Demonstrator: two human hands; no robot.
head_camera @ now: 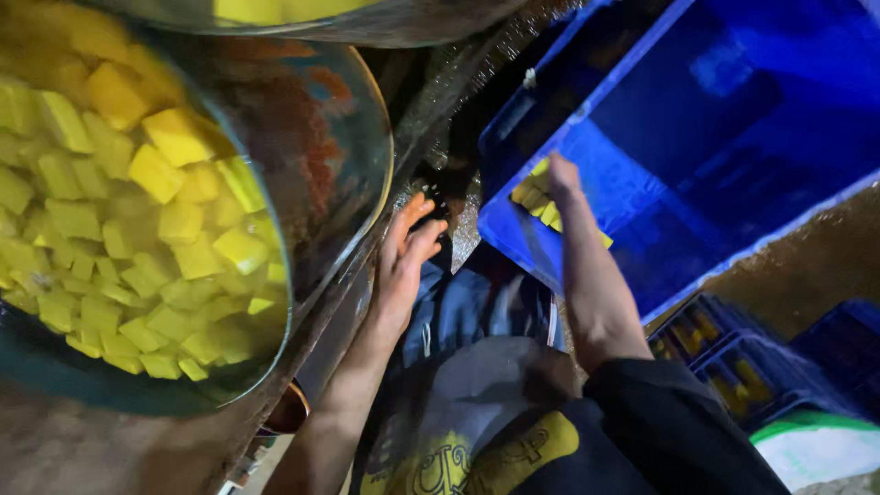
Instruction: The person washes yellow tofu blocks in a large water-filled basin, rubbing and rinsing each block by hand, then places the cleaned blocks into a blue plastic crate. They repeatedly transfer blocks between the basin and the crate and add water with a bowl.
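Yellow cubes (541,203) under right hand (561,174) (closed)

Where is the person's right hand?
The right hand is in the middle of the head view, reaching into the blue crate among yellow blocks.

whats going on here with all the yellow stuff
A person is working between a big metal bowl heaped with yellow cubes and a blue crate. Their right hand reaches into the crate, where a small pile of yellow pieces lies in the corner. Their left hand is spread open beside the bowl's rim, holding nothing that shows. More blue crates stand to the side.
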